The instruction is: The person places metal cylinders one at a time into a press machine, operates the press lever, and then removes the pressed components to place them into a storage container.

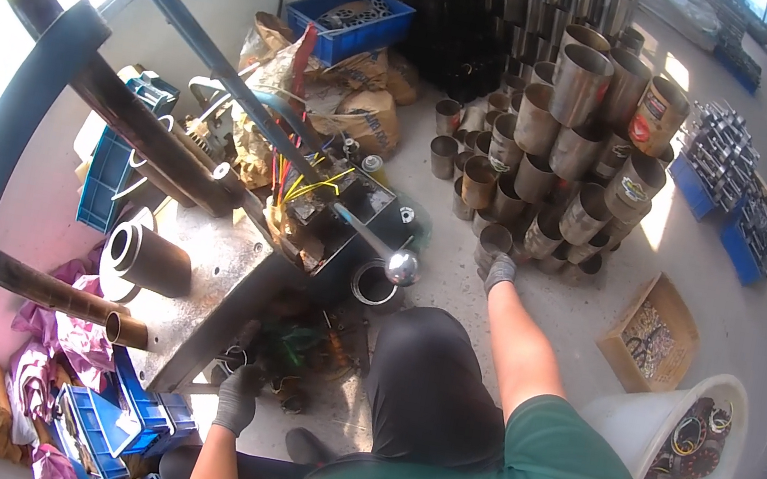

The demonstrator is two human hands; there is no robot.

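My right hand, in a grey glove, reaches forward to the near edge of a stack of metal cylinder sleeves. Its fingers are closed on one hollow metal sleeve at floor level there. Low beside the metal bench is my left hand, gloved too, with its fingers curled. A round, ring-like metal rim shows at its fingertips; what the fingers hold is too dark to make out. Ahead of my knee, a lever with a shiny ball knob slants over a dark machine box.
A thick metal collar rests on the bench, below long bars. At right stand a cardboard box of small parts and a white tub of rings. Blue crates crowd the lower left; another blue crate sits on sacks behind.
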